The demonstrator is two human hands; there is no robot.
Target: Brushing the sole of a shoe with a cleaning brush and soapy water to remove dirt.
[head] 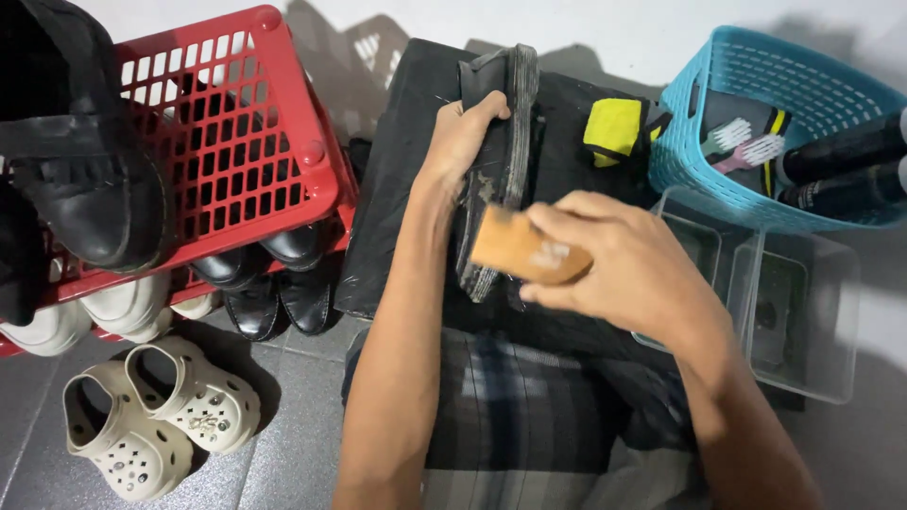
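While the plaid cloth (529, 416) over the lap fills the nearest part of the view, both forearms reach forward from it over a black sheet (397, 189) spread on the floor. The right hand (628, 269) has its fingers curled together over the wooden back of a brush (524, 247), thumb below, gripping it firmly. The brush lies against the lower edge of a black shoe (501, 170), which stands tilted on its side with the worn sole rim turned up toward the camera. The left hand (463, 132) clamps the shoe further up, fingers wrapped inside the opening and thumb pressed on the outside.

To brush well, I judge that the left hand should hold the shoe steady against the sheet while the brush travels in short strokes along the sole edge, following the groove, not across it, with the bristles kept flat so dirt falls onto the sheet.

At the left, a pair of beige clogs (156, 420) lies on the grey tiles, beside black and white shoes under a red basket (236, 123). At the right, clear plastic boxes (784, 302) sit near the right arm. Beyond them, a blue basket (718, 94) holds toothbrushes (746, 146) and dark bottles, with a yellow sponge (612, 127) just beside it.
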